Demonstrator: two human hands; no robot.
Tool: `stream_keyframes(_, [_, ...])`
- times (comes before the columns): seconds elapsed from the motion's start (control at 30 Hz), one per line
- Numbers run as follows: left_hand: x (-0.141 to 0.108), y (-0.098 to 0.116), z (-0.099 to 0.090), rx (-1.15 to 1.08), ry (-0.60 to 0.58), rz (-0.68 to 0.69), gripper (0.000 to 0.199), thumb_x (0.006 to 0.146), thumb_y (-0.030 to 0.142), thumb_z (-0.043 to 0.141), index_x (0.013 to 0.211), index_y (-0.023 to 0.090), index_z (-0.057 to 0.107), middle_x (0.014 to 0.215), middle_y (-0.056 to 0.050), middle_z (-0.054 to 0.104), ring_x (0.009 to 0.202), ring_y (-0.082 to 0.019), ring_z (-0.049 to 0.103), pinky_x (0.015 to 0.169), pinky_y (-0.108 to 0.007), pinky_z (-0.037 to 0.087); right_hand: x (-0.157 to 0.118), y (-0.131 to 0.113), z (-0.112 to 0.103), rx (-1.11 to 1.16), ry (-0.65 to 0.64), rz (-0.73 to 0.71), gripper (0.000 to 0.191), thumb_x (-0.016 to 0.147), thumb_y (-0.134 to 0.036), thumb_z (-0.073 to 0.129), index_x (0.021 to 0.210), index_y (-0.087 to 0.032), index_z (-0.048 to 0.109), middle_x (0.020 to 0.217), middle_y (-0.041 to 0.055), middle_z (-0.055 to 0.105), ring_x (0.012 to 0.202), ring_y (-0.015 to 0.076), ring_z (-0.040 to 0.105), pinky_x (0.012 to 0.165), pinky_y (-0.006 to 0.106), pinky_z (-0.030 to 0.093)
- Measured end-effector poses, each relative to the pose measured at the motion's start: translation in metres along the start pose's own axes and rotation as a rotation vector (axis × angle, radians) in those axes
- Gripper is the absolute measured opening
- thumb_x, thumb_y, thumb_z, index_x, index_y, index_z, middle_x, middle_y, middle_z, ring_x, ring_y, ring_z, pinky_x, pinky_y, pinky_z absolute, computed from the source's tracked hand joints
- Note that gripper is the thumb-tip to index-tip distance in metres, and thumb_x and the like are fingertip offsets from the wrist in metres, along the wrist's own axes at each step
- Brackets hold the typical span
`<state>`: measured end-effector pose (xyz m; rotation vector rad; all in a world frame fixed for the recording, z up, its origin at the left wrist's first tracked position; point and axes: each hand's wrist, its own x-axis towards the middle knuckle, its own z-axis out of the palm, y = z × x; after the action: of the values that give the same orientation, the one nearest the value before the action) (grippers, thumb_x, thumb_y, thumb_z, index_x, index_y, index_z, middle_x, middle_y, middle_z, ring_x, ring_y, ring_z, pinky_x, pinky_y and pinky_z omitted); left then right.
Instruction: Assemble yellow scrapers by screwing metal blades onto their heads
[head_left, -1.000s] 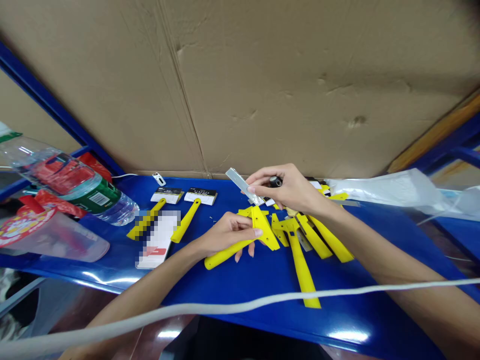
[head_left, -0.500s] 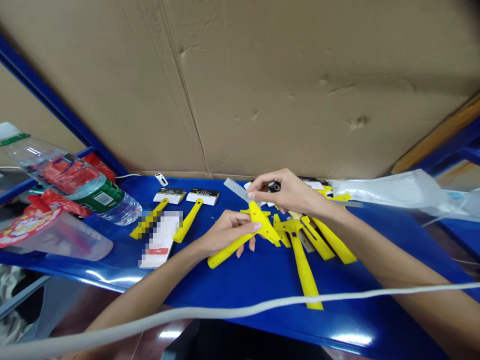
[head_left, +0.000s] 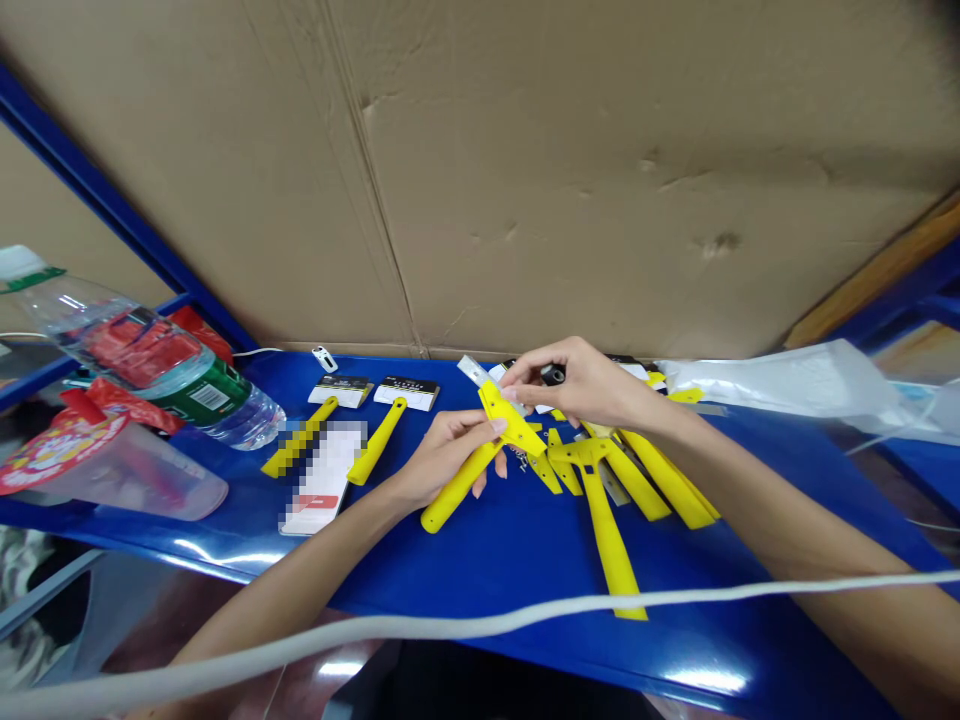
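My left hand (head_left: 446, 455) grips a yellow T-shaped scraper handle (head_left: 459, 492), its thumb pressed on the crosspiece. A flat metal blade (head_left: 471, 371) lies along that crosspiece and sticks out past its upper left end. The fingertips of my right hand (head_left: 581, 385) pinch the blade against the yellow head. A black round-ended tool (head_left: 553, 375) is tucked inside the same hand; most of it is hidden. Just to the right, another yellow T-shaped handle (head_left: 611, 540) lies on the blue table (head_left: 525, 570), beside several more yellow pieces (head_left: 667, 480) and small screws (head_left: 520, 458).
Two yellow handles (head_left: 379, 440) with black-and-white cards and a partly blurred phone (head_left: 319, 500) lie at left. A water bottle (head_left: 202, 390) and plastic cup (head_left: 165, 485) stand near the left edge. A white cable (head_left: 450, 624) crosses in front; a clear plastic bag (head_left: 772, 375) lies right.
The blade has come down onto the yellow handle's crosspiece, lining up with it. The handle has turned and risen slightly in my left hand; my right hand stays almost in place.
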<state>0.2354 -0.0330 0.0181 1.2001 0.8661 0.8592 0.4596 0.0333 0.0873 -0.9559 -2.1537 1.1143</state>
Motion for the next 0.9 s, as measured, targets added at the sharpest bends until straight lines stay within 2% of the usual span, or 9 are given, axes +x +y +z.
stream_keyframes(0.1, [0.002, 0.000, -0.003, -0.018, 0.037, 0.022, 0.039, 0.101, 0.049, 0.070, 0.109, 0.012, 0.075, 0.073, -0.006, 0.075, 0.041, -0.012, 0.061, 0.038, -0.019, 0.043, 0.000, -0.001, 0.003, -0.019, 0.009, -0.009, 0.036, 0.092, -0.053, 0.080, 0.111, -0.023, 0.087, 0.083, 0.0023, 0.076, 0.056, 0.0106, 0.055, 0.045, 0.024, 0.041])
stream_keyframes(0.23, [0.003, 0.000, -0.004, -0.037, 0.067, 0.038, 0.039, 0.100, 0.048, 0.072, 0.110, 0.011, 0.076, 0.074, -0.005, 0.074, 0.041, -0.011, 0.061, 0.039, -0.020, 0.045, -0.001, -0.004, 0.003, -0.064, 0.031, -0.057, 0.036, 0.086, -0.048, 0.086, 0.111, -0.022, 0.089, 0.089, 0.0048, 0.079, 0.066, 0.0127, 0.059, 0.059, 0.028, 0.047])
stream_keyframes(0.37, [0.003, -0.001, -0.005, -0.044, 0.072, 0.059, 0.038, 0.100, 0.048, 0.072, 0.108, 0.011, 0.077, 0.075, -0.006, 0.075, 0.042, -0.011, 0.062, 0.039, -0.020, 0.045, -0.001, 0.002, -0.002, -0.078, -0.036, 0.020, 0.039, 0.091, -0.047, 0.081, 0.124, -0.025, 0.086, 0.093, 0.0037, 0.079, 0.052, 0.0093, 0.052, 0.048, 0.028, 0.043])
stream_keyframes(0.5, [0.004, -0.005, -0.005, -0.036, 0.068, 0.052, 0.038, 0.101, 0.049, 0.071, 0.105, 0.011, 0.076, 0.076, -0.006, 0.075, 0.043, -0.012, 0.063, 0.039, -0.020, 0.046, 0.001, 0.010, -0.007, -0.079, -0.103, 0.016, 0.036, 0.092, -0.044, 0.080, 0.124, -0.029, 0.086, 0.098, 0.0036, 0.081, 0.051, 0.0085, 0.053, 0.046, 0.026, 0.042])
stream_keyframes(0.67, [0.005, -0.008, -0.004, -0.056, 0.078, 0.063, 0.040, 0.100, 0.050, 0.072, 0.108, 0.011, 0.076, 0.077, -0.007, 0.076, 0.044, -0.013, 0.064, 0.041, -0.021, 0.049, 0.001, 0.005, -0.009, -0.072, -0.101, 0.067, 0.036, 0.090, -0.042, 0.082, 0.121, -0.025, 0.087, 0.091, 0.0041, 0.081, 0.049, 0.0078, 0.052, 0.044, 0.025, 0.041])
stream_keyframes(0.9, [0.004, -0.004, -0.003, -0.071, 0.084, 0.074, 0.041, 0.098, 0.049, 0.075, 0.115, 0.011, 0.076, 0.076, -0.006, 0.076, 0.045, -0.012, 0.065, 0.042, -0.022, 0.051, -0.001, -0.002, -0.010, -0.025, -0.058, 0.102, 0.032, 0.089, -0.038, 0.082, 0.119, -0.028, 0.088, 0.085, 0.0019, 0.079, 0.043, 0.0067, 0.051, 0.039, 0.024, 0.041])
